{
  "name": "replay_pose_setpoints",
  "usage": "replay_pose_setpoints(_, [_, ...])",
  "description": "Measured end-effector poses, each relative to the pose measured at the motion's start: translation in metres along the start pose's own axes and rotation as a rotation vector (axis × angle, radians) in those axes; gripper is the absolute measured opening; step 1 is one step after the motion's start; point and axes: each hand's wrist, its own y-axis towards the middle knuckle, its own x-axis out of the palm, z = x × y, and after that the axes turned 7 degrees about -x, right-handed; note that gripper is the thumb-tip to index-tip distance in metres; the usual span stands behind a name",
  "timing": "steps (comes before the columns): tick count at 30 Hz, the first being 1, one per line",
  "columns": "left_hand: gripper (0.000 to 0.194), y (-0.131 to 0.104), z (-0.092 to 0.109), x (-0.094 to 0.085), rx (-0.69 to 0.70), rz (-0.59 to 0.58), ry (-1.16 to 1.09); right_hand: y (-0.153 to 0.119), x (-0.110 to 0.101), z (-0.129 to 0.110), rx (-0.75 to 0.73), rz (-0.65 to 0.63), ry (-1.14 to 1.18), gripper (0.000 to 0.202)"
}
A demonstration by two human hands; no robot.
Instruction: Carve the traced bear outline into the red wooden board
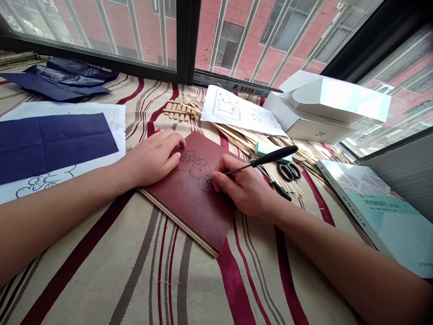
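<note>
The left hand (165, 153) is resting on the left part of a reddish-brown board (196, 205), while the fingers (221, 179) of the right hand (245, 185) are gripping a black-handled tool (270, 157) by its thin shaft, its tip meeting the lines of a dark drawing (191, 163). The board is lying on a striped cloth (203, 289), with a blue sheet (54, 142) partly covering a white paper (67, 180) to the left. Near a barred window (187, 40), wooden strips (241, 141) are lying partly under a printed sheet (243, 113), and scissors (288, 171), a white box (309, 127) and a book (382, 212) are sitting toward the right.
</note>
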Motion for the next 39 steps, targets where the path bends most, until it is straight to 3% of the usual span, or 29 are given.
replay_pose_setpoints(10, [0.040, 0.0006, -0.0018, 0.0013, 0.022, 0.006, 0.005, -0.0001, -0.0046, 0.0028, -0.033, -0.046, 0.028, 0.024])
replay_pose_setpoints(16, [0.040, 0.0004, -0.0025, 0.0014, 0.025, 0.011, 0.008, -0.0015, 0.0014, 0.0028, 0.020, 0.051, 0.107, 0.024])
replay_pose_setpoints(24, [0.043, 0.0000, -0.0015, 0.0009, 0.024, 0.007, 0.016, 0.0006, 0.0041, -0.0012, 0.012, 0.062, 0.047, 0.024])
replay_pose_setpoints(39, [0.039, 0.0009, -0.0035, 0.0018, 0.027, 0.011, 0.023, 0.0000, -0.0026, 0.0038, -0.030, -0.015, 0.053, 0.025])
